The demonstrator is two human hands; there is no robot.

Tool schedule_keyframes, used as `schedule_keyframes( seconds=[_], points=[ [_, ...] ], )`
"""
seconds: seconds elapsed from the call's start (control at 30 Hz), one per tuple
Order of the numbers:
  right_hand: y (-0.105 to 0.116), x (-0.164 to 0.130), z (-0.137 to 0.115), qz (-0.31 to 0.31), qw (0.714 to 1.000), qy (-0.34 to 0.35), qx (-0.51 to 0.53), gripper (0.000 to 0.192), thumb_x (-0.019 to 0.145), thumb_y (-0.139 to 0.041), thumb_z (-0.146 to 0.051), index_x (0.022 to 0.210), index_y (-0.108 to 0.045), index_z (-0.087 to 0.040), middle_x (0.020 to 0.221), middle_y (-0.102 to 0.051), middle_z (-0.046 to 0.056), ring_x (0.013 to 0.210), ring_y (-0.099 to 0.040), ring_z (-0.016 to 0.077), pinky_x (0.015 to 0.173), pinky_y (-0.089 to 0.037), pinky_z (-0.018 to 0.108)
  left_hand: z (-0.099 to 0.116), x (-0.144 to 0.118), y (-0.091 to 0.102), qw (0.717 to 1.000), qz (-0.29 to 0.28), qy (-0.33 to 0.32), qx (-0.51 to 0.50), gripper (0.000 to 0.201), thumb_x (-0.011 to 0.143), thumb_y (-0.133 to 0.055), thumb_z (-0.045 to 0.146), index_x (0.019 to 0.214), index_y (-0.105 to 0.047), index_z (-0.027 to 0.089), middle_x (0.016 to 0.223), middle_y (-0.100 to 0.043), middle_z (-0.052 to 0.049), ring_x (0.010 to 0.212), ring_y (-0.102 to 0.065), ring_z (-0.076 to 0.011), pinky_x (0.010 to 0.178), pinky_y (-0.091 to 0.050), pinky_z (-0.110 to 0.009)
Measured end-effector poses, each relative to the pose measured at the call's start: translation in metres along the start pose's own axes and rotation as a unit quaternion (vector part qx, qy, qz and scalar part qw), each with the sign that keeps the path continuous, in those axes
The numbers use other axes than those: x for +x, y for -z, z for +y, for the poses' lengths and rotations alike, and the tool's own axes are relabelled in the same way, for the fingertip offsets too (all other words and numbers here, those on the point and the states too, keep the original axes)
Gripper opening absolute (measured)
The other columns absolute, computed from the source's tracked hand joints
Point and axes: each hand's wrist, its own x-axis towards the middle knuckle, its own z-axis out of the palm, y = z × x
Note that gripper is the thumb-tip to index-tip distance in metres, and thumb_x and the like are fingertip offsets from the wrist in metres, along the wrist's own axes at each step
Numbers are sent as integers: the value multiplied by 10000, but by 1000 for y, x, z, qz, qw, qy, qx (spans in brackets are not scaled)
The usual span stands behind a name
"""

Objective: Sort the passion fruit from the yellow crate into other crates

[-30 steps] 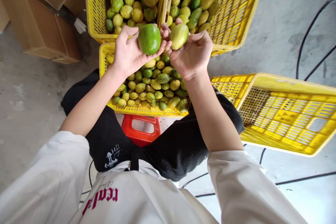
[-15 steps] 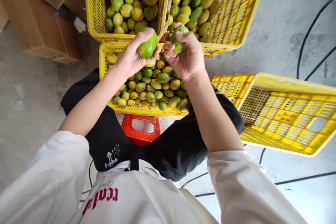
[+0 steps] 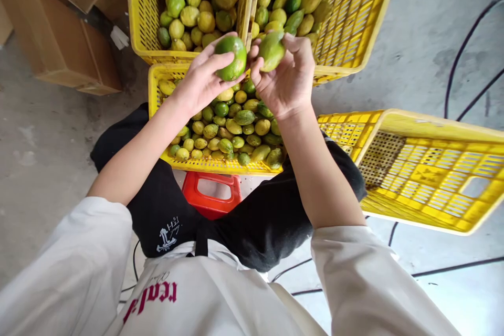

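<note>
My left hand [image 3: 201,80] is closed round a glossy green lemon [image 3: 233,59], its thumb lying across the near side. Close beside it, my right hand [image 3: 290,83] grips a paler, yellowish-green lemon [image 3: 271,51] between thumb and fingers. Both lemons are held above the far rim of a yellow crate [image 3: 220,169] that sits between my knees. Inside that crate lie many small lemons [image 3: 233,126], yellow and green, partly hidden by my hands and forearms.
Beyond stand two more yellow crates, one at left [image 3: 142,16] and one at right [image 3: 364,21], both holding lemons. Another yellow crate [image 3: 433,173] lies tipped at right. A red stool [image 3: 212,210] shows below. Cardboard boxes [image 3: 66,37] and black cables [image 3: 464,47] flank the area.
Both hands have shifted slightly right, and each lemon has turned in its grip. The right lemon now shows more of its side, tilted upright. The crates have not moved.
</note>
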Motion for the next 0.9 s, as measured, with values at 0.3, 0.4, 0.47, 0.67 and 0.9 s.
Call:
schedule_keyframes(
  seconds=[0.3,0.4,0.47,0.67,0.9],
  points=[
    [-7,-6,2,-17,999,-10,-34,415,617,-936,-315,864,-604,-282,814,-639,-52,563,-390,90,331,-300,184,-5,2,4,1000,-11,12,9,143,984,-672,138,1089,-708,228,1051,-768,-31,1378,-703,-255,1088,-632,-325],
    [-7,-7,2,-30,1000,-1,-1,389,662,-925,-292,905,-623,-250,785,-645,-65,589,-451,60,395,-362,109,-4,3,4,1000,-17,16,-3,101,1036,-595,161,1086,-676,194,1091,-757,-44,1409,-684,-264,1065,-629,-314],
    [-5,-6,1,-27,1000,-9,6,353,664,-872,-311,899,-609,-284,810,-672,-47,691,-559,115,479,-473,159,-2,2,2,1000,-10,20,-12,168,1087,-503,200,1139,-661,176,1150,-740,-44,1436,-661,-283,1043,-626,-341],
    [0,0,-3,13,1000,15,8,334,588,-768,-332,852,-565,-353,968,-753,-18,1168,-679,289,709,-623,367,7,-5,-5,999,14,20,-38,378,1121,-338,289,1380,-598,196,1342,-710,-59,1485,-608,-344,1040,-642,-454],
    [4,2,-2,28,1000,9,10,423,627,-886,-234,811,-517,-332,816,-653,-57,977,-661,209,729,-598,289,1,4,-1,999,36,10,-20,337,1060,-619,500,1251,-643,223,1123,-746,-67,1293,-746,-294,971,-679,-319]
  ],
)
